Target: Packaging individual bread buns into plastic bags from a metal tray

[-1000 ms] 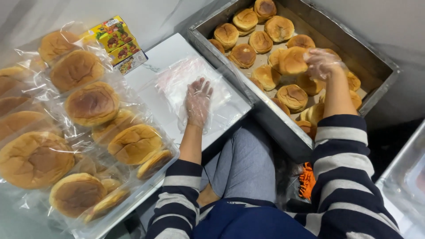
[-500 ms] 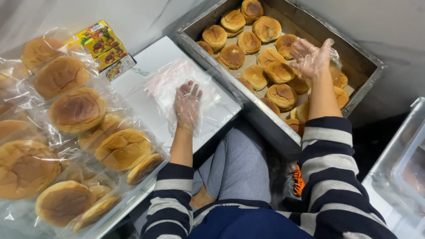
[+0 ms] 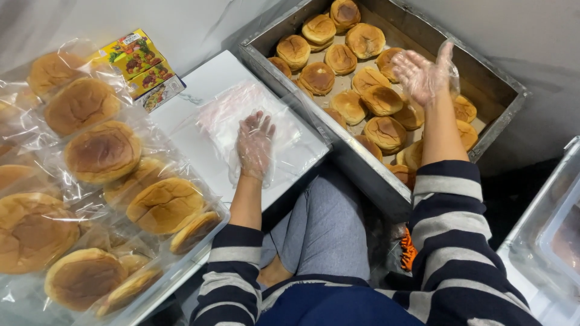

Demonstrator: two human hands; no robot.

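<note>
My left hand (image 3: 254, 145), in a thin clear glove, lies flat with fingers spread on a stack of clear plastic bags (image 3: 229, 111) on a white surface (image 3: 199, 81). My right hand (image 3: 423, 72), also gloved, hovers palm up and open above a metal tray (image 3: 362, 175) full of round brown buns (image 3: 380, 99). It holds nothing and touches no bun. Both forearms come out of dark sleeves with white stripes.
Several bagged buns (image 3: 103, 151) are piled at the left. A yellow and green carton (image 3: 139, 63) lies behind them. A clear plastic container (image 3: 550, 241) sits at the right edge. My knees in grey trousers (image 3: 320, 229) are between the surfaces.
My right hand has risen off the buns and turned palm up above the tray. My left hand has stayed pressed on the plastic bags.
</note>
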